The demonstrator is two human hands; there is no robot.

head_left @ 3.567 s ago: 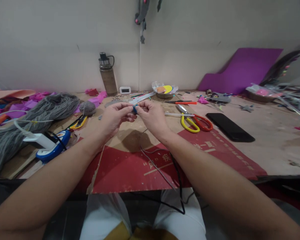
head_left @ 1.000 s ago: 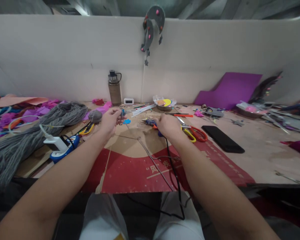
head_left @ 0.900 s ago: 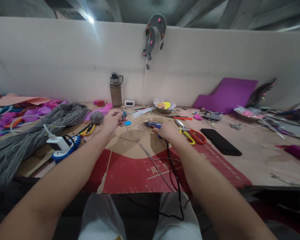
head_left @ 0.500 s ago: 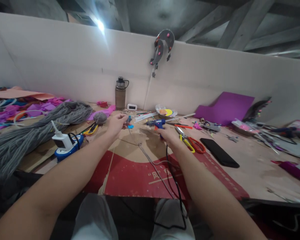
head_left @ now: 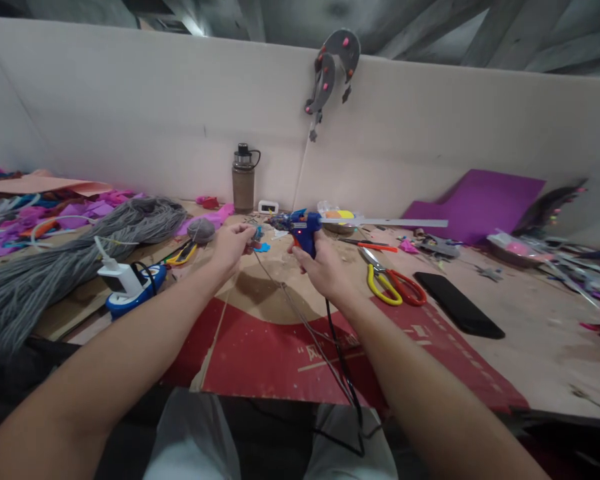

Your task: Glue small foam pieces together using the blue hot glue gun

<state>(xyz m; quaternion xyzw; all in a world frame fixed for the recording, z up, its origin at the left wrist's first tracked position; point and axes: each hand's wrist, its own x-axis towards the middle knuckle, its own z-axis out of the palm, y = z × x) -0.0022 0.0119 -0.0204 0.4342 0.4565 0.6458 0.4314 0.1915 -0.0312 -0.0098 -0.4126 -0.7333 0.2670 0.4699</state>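
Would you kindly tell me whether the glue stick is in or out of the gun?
Partly in: the glue stick juts from the back of the glue gun in the right hand.

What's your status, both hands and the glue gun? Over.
Right hand gripping glue gun, glue stick jutting from back. Left hand pinching small blue piece. Scissors lying right of right hand.

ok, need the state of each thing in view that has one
Blue plastic glue gun: held in right grip, red light showing
Long translucent glue stick: jutting from the gun's back
Small teal-blue piece: pinched in left grip
Tall brown see-through bottle: upright, lid on
Red-and-yellow-handled metal scissors: lying flat, unheld
Slim black phone: lying flat, upper face dark
White block charger: plugged into blue-and-white power strip
Small white clock: upright, display unreadable
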